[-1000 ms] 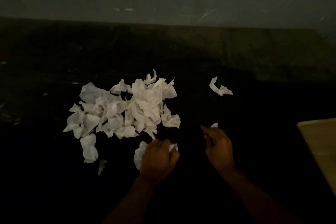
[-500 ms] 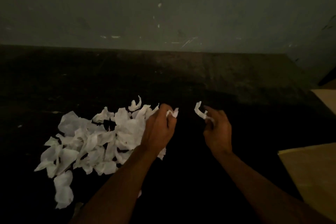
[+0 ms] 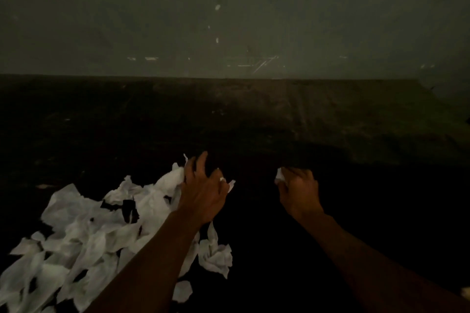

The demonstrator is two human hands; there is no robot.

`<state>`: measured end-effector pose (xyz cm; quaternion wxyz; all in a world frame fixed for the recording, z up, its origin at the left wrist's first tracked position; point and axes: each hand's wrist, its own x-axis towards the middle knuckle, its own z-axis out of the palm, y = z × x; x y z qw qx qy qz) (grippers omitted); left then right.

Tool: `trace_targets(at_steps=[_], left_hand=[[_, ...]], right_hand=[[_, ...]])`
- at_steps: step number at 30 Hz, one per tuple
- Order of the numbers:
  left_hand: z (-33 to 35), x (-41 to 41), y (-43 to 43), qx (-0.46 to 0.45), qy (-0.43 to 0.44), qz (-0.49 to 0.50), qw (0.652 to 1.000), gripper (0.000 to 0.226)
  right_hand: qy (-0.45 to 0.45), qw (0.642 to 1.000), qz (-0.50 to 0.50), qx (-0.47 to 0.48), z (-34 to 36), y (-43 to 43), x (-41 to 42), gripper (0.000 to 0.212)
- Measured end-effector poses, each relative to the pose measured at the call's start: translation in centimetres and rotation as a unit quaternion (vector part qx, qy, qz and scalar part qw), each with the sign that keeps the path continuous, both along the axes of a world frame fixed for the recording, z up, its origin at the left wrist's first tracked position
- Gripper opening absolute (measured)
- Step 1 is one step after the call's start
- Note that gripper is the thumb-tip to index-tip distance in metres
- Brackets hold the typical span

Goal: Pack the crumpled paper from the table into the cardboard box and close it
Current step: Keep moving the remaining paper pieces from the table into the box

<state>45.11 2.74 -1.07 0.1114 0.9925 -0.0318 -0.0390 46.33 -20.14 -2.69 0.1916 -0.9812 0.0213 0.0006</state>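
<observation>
A pile of white crumpled paper (image 3: 84, 234) covers the dark table at the lower left. My left hand (image 3: 203, 190) hovers over the pile's far right edge, fingers curled round a small paper scrap (image 3: 230, 184) that peeks out by the knuckles. My right hand (image 3: 297, 190) is to the right of it, apart from the pile, and grips another small crumpled piece (image 3: 279, 175) that sticks out at its fingertips. One loose wad (image 3: 216, 256) lies between my forearms. The cardboard box is almost out of view; only a pale sliver (image 3: 466, 292) shows at the right edge.
The dark table (image 3: 330, 122) stretches back to a grey-green wall (image 3: 229, 20). The lighting is dim, and the table's near part is almost black.
The view has tilted up and left, so the box has slid nearly out of frame. Both hands have risen from the table's near part toward the pile's far edge, each still holding paper.
</observation>
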Motion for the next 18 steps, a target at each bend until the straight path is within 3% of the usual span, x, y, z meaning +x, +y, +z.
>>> trace_targets(at_steps=[3,6,9,14,18], left_hand=[[-3.1,-0.5,0.7,0.007,0.043,-0.031,0.999,0.061],[-3.4,-1.8,-0.2,-0.015,-0.014,0.026,0.999,0.044],[-2.6,-3.2,-1.0,-0.016,-0.023,0.002,1.0,0.038],[1.2,-6.7,-0.8,-0.207,-0.027,0.0,0.978,0.035],[5.3,-8.4,-0.7,-0.259,-0.141,-0.021,0.955,0.017]], right_hand=[[-0.008,0.999,-0.033,0.014,-1.0,0.4,-1.1,0.041],[-0.041,0.998,-0.01,0.055,-1.9,0.8,-2.3,0.033],[-0.052,0.991,0.012,0.122,-2.1,0.9,-3.8,0.031],[-0.026,0.973,0.01,0.227,0.3,1.8,-8.1,0.029],[-0.033,0.962,-0.02,0.27,4.8,2.0,-10.6,0.033]])
